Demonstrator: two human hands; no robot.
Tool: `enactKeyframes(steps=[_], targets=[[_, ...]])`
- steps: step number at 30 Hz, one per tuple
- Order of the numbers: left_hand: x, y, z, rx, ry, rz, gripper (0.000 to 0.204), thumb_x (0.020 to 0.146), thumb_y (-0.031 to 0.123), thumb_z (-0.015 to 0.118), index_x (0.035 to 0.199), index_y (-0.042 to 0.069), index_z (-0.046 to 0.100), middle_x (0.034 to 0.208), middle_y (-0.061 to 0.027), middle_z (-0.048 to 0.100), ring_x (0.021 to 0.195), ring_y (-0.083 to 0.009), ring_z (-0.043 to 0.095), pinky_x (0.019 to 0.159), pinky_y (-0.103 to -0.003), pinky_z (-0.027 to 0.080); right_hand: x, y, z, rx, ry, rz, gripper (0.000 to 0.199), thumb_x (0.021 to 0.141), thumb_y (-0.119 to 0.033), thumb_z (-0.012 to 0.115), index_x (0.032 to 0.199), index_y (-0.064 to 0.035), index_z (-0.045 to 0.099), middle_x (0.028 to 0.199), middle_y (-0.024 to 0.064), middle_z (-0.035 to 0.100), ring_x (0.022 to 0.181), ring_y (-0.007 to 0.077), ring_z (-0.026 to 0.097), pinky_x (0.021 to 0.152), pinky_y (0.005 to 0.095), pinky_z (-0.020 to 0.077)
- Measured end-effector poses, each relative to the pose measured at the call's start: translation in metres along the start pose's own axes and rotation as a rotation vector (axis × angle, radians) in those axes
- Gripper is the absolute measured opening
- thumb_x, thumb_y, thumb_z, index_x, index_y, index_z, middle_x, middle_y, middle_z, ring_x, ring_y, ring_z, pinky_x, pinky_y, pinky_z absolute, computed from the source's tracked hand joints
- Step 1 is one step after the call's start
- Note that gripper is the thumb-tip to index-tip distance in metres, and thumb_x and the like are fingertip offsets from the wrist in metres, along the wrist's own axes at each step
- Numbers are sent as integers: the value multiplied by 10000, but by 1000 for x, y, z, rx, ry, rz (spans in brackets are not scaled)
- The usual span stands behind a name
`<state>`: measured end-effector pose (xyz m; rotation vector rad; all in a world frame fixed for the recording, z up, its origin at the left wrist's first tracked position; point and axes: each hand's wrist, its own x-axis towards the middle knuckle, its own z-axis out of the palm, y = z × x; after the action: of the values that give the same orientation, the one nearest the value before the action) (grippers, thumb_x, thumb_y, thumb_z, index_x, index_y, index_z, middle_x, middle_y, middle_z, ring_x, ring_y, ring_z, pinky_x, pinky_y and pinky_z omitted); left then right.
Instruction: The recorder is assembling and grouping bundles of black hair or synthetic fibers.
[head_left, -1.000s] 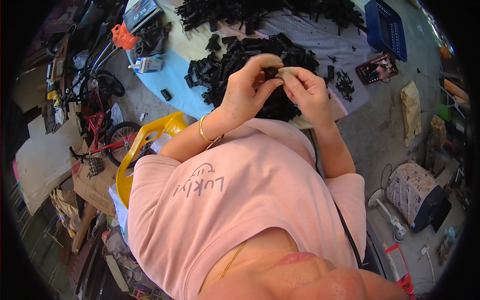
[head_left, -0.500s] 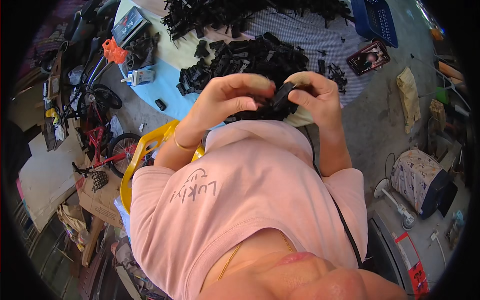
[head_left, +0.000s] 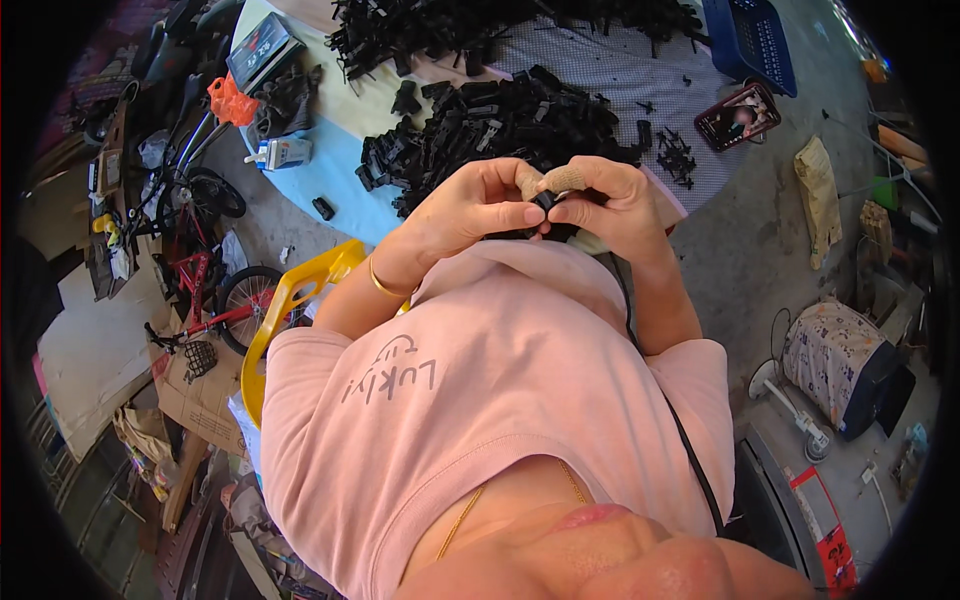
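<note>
My left hand (head_left: 487,203) and my right hand (head_left: 606,207) meet at the table's near edge, just in front of my shirt. Between them is a small black plastic part (head_left: 545,199), pinched by the thumbs and forefingers of both. Beige coverings wrap some fingertips. Much of the part is hidden by the fingers, so its exact kind cannot be made out. Right beyond my hands lies a heap of black plastic parts (head_left: 485,125). Some small thin black pieces (head_left: 675,158) are scattered to the right of it.
Farther back on the cloth-covered table (head_left: 345,185) is another black heap (head_left: 410,40). A phone (head_left: 737,116) and a blue basket (head_left: 750,45) are at the right; a drink carton (head_left: 285,153), orange bag (head_left: 232,102) and box (head_left: 265,50) at the left. A yellow chair (head_left: 272,330) stands beside me.
My left hand has moved right and closed onto the black part. My right hand has shifted slightly left and down, and the part is now mostly covered by fingers.
</note>
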<state>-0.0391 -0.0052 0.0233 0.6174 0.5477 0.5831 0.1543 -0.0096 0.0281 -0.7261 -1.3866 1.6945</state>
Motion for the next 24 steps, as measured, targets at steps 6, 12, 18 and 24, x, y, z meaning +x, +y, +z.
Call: enactKeyframes(steps=[6,12,18,24], targets=[[2,1,5,145,134,219,140,809,27,611,901,-2,509,871,-66,586,823,-150,610,767,-253,493,0,5,13,-75,391,72,212,873,-84,542,1066,5,546,699,-11,522,623,27,483,574,146,409],[3,-9,11,343,366,506,143,831,-23,562,955,-30,492,895,-57,574,828,-116,599,742,-230,504,-4,4,18,-288,308,22,123,894,-118,519,913,-4,563,684,-22,524,599,17,450,518,150,342],[-1,-8,9,535,313,388,270,841,-45,537,1106,-31,483,1002,-78,550,871,-131,578,792,-251,488,-3,4,18,-382,311,47,125,892,-115,522,881,0,571,638,-10,531,569,27,458,506,159,348],[-1,-6,15,904,363,535,235,785,-57,602,1013,-39,547,971,-79,540,858,-124,565,742,-212,483,-5,0,20,-470,317,30,120,878,-98,537,851,11,581,610,-1,544,543,35,466,484,173,356]])
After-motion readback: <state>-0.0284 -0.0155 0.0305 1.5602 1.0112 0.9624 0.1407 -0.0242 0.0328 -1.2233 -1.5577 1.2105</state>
